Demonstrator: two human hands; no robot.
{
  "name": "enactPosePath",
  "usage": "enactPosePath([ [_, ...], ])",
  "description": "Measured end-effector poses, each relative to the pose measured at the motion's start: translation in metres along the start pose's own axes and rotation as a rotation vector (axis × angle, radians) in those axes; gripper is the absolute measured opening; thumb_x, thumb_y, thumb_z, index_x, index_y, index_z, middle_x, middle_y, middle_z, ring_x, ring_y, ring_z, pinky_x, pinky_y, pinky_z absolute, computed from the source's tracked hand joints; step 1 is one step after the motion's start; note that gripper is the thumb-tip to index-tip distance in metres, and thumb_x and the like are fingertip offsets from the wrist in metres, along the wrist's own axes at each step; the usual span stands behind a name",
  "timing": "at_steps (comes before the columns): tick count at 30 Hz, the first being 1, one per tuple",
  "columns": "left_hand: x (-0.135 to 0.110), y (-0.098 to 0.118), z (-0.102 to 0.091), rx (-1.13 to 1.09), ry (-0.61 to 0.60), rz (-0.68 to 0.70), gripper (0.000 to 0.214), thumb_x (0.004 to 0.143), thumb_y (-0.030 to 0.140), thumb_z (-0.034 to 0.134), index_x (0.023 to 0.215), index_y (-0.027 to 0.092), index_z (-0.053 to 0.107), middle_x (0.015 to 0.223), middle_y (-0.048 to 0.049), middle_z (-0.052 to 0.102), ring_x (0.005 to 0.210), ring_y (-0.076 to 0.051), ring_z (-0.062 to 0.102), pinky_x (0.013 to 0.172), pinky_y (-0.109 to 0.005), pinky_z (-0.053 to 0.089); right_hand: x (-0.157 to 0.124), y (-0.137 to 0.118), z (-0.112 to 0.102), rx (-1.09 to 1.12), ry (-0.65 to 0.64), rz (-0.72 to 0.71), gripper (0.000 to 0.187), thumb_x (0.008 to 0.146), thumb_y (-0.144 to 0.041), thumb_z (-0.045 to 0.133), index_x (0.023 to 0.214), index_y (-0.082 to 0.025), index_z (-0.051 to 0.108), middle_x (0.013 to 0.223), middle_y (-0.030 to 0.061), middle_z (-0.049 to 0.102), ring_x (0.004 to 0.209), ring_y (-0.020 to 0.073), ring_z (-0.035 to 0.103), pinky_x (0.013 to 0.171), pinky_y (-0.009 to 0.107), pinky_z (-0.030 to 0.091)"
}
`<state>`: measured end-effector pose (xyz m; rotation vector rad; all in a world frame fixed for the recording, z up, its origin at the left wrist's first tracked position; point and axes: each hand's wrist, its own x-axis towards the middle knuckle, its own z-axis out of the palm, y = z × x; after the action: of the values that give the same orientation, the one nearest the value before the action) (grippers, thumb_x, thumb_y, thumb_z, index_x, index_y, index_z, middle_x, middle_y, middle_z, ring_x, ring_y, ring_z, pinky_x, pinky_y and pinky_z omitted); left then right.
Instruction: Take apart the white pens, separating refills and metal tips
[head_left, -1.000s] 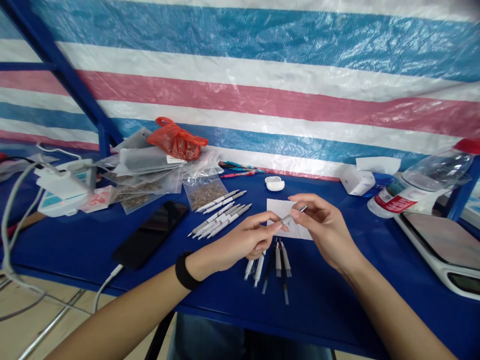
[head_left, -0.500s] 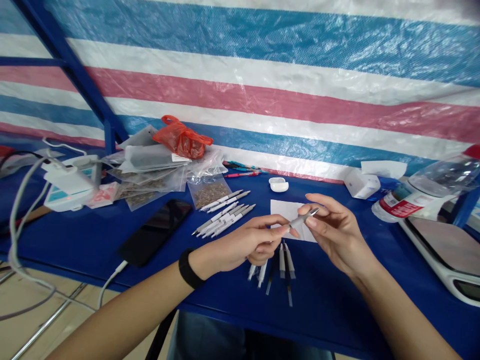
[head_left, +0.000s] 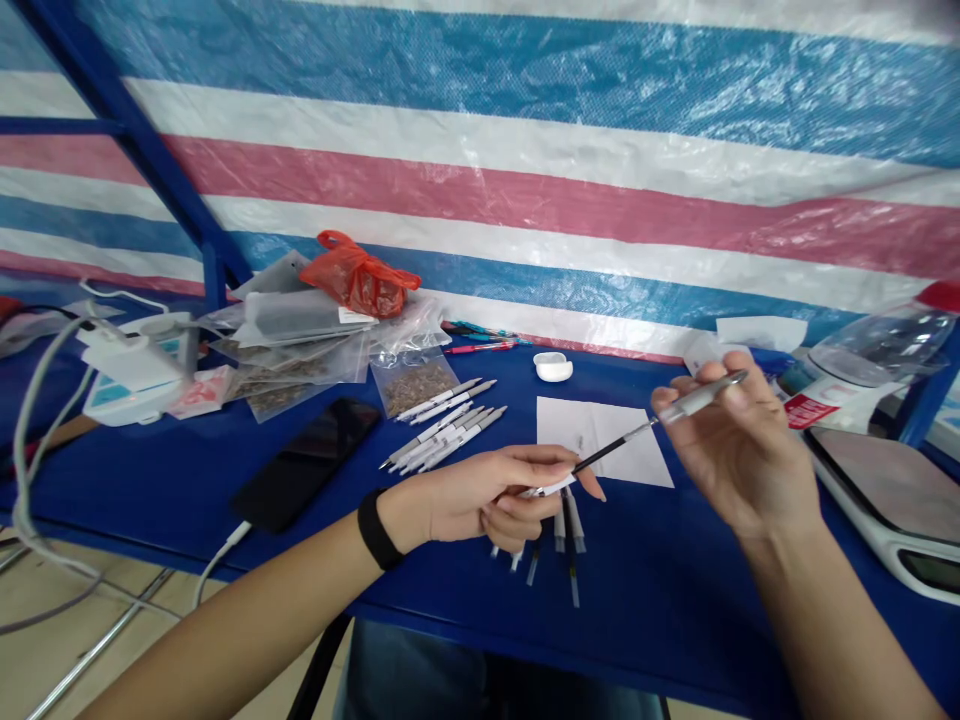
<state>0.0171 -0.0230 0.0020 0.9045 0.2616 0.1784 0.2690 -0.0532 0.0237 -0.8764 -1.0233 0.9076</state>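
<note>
Pen barrel (head_left: 556, 486) | pinched in my left hand (head_left: 519, 495), above the blue table (head_left: 660, 590) | black refill (head_left: 604, 453) juts rightward, over white paper (head_left: 574, 422) | my right hand (head_left: 750, 455) grasps the grey tip section (head_left: 696, 399); whether it touches the refill, I cannot tell | white pens (head_left: 450, 440) lie left

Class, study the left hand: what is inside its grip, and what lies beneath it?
The left hand holds a white pen barrel and a black refill, both partly covered. Beneath, white pen ends poke out; the hand covers the rest.
</note>
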Motion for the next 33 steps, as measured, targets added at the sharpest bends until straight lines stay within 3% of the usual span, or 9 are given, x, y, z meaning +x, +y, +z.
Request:
enactPosePath([
  [4, 0.001, 0.000, 0.000, 0.000, -0.005, 0.008, 0.021, 0.105, 0.030, 0.049, 0.109, 0.017, 0.065, 0.051, 0.0110, 0.028, 0.038, -0.006, 0.010, 0.037, -0.020, 0.010, 0.007, -0.007, -0.004, 0.045, 0.083, 0.032, 0.016, 0.073, -0.043, 0.090, 0.083, -0.041, 0.078, 0.085, -0.0026, 0.073, 0.081, 0.0187, 0.069, 0.085, 0.037, 0.060],
  [8, 0.001, 0.001, 0.000, -0.006, 0.011, 0.029, 0.021, 0.106, 0.028, 0.046, 0.109, 0.017, 0.064, 0.050, 0.0109, 0.028, 0.038, -0.006, 0.010, 0.037, -0.020, 0.010, 0.002, -0.005, 0.007, -0.052, -0.066, 0.195, 0.032, 0.058, -0.049, 0.098, 0.077, -0.031, 0.080, 0.070, -0.0014, 0.067, 0.064, 0.0140, 0.064, 0.062, 0.027, 0.057],
  [11, 0.002, 0.000, -0.001, 0.008, 0.055, 0.022, 0.021, 0.106, 0.031, 0.047, 0.109, 0.018, 0.063, 0.051, 0.0109, 0.028, 0.039, -0.006, 0.011, 0.038, -0.019, 0.011, -0.005, -0.002, 0.020, -0.110, -0.167, 0.302, 0.034, 0.058, -0.049, 0.098, 0.074, -0.025, 0.080, 0.068, -0.0002, 0.066, 0.062, 0.0129, 0.064, 0.056, 0.023, 0.053],
  [14, 0.002, -0.001, -0.001, 0.068, 0.113, 0.008, 0.021, 0.105, 0.032, 0.047, 0.110, 0.019, 0.063, 0.052, 0.0110, 0.027, 0.040, -0.007, 0.011, 0.040, -0.020, 0.012, -0.007, 0.000, 0.027, -0.136, -0.173, 0.315, 0.034, 0.059, -0.049, 0.097, 0.070, -0.023, 0.077, 0.068, 0.0001, 0.065, 0.061, 0.0121, 0.061, 0.055, 0.023, 0.051],
  [17, 0.003, 0.000, 0.000, 0.265, 0.300, 0.053, 0.023, 0.103, 0.037, 0.048, 0.110, 0.020, 0.063, 0.054, 0.0106, 0.025, 0.043, -0.008, 0.013, 0.043, -0.021, 0.014, 0.000, 0.002, 0.022, -0.155, -0.084, 0.255, 0.039, 0.057, -0.054, 0.095, 0.065, -0.023, 0.072, 0.068, -0.0001, 0.063, 0.062, 0.0130, 0.058, 0.059, 0.026, 0.051],
  [20, 0.004, 0.002, -0.002, 0.690, 0.652, 0.273, 0.027, 0.101, 0.038, 0.047, 0.105, 0.019, 0.066, 0.061, 0.0066, 0.036, 0.050, -0.009, 0.028, 0.050, -0.024, 0.022, 0.007, 0.008, 0.012, -0.359, -0.004, 0.212, 0.044, 0.053, -0.059, 0.093, 0.061, -0.022, 0.070, 0.066, 0.0004, 0.062, 0.061, 0.0140, 0.055, 0.059, 0.028, 0.047],
  [23, 0.004, 0.004, -0.005, 1.002, 0.866, 0.434, 0.033, 0.100, 0.039, 0.044, 0.106, 0.018, 0.069, 0.068, 0.0039, 0.046, 0.058, -0.011, 0.038, 0.058, -0.026, 0.029, 0.008, 0.017, 0.006, -0.744, -0.130, 0.300, 0.046, 0.057, -0.062, 0.087, 0.061, -0.019, 0.072, 0.059, 0.0017, 0.060, 0.055, 0.0140, 0.049, 0.052, 0.029, 0.036],
  [27, 0.004, 0.002, -0.008, 1.076, 0.881, 0.427, 0.042, 0.101, 0.044, 0.040, 0.112, 0.018, 0.070, 0.066, 0.0041, 0.045, 0.056, -0.012, 0.037, 0.057, -0.027, 0.028, 0.004, 0.030, 0.010, -1.060, -0.293, 0.327, 0.041, 0.073, -0.058, 0.073, 0.057, -0.019, 0.071, 0.051, 0.0008, 0.054, 0.049, 0.0136, 0.043, 0.050, 0.030, 0.030],
  [33, 0.005, -0.001, -0.006, 1.119, 0.865, 0.366, 0.045, 0.102, 0.046, 0.038, 0.114, 0.019, 0.072, 0.070, 0.0013, 0.055, 0.059, -0.014, 0.042, 0.057, -0.027, 0.029, 0.006, 0.031, 0.011, -1.104, -0.224, 0.310, 0.038, 0.074, -0.055, 0.072, 0.061, -0.019, 0.074, 0.051, 0.0022, 0.059, 0.050, 0.0153, 0.048, 0.050, 0.030, 0.032],
])
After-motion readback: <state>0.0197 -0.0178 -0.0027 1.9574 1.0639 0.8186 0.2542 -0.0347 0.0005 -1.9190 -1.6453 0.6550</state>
